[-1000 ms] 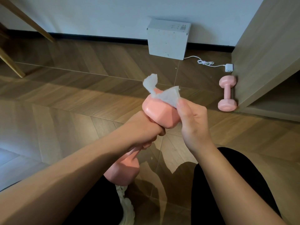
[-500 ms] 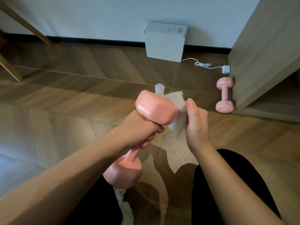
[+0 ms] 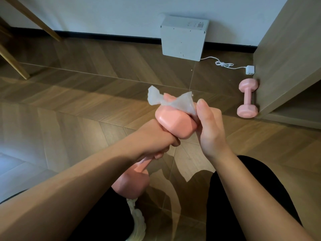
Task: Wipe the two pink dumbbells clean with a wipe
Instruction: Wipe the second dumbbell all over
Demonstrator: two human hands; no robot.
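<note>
Right hand (image 3: 211, 126) presses wipe (image 3: 175, 101) on dumbbell (image 3: 175, 122).

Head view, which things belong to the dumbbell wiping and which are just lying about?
Job: held dumbbell, wipe, floor dumbbell, left hand, right hand.
Lying about: white box, charger, cabinet.

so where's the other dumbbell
The second dumbbell lies on the floor at far right of the head view, against the wooden cabinet, near the white plug.
</note>
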